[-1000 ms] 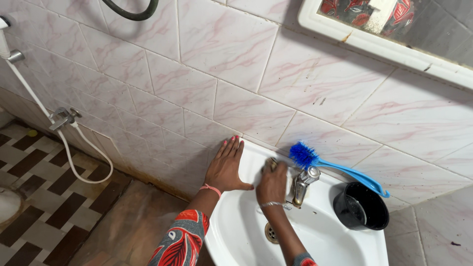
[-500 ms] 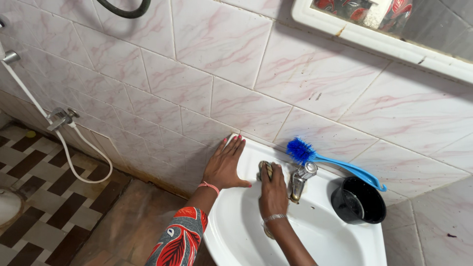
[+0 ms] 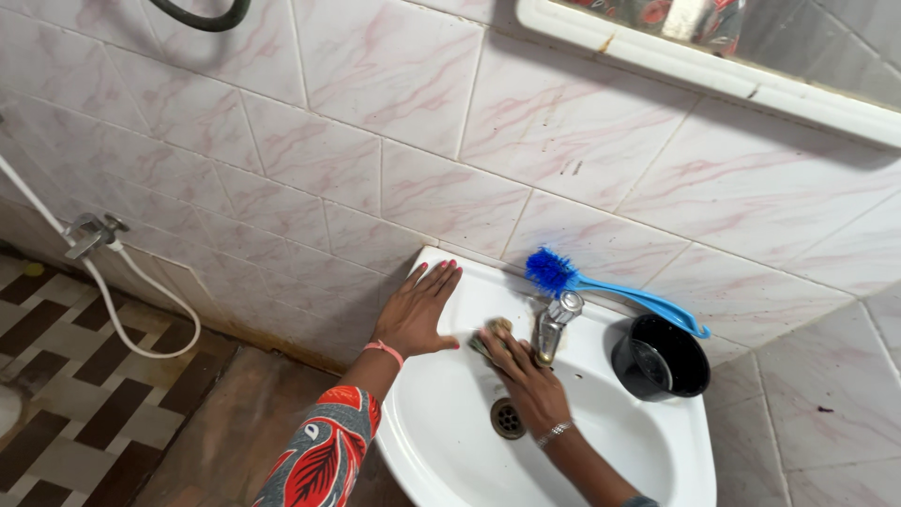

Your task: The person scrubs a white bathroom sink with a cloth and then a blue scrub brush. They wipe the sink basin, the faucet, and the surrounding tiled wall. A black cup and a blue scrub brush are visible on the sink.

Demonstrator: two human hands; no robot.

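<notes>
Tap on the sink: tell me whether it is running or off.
Off: no water falls from the tap into the sink.

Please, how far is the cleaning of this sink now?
Done: cannot tell; the sink bowl looks white, with dark specks near the tap. In hand: the right hand presses a sponge beside the tap, and the left hand lies flat on the rim. Left: the blue brush and black cup lie untouched.

The right hand (image 3: 526,380) hides most of a brownish pad (image 3: 492,333) left of the tap (image 3: 554,324), the basin (image 3: 441,422) runs off the bottom edge, and the mirror (image 3: 751,38) above it is cut by the top edge.
</notes>
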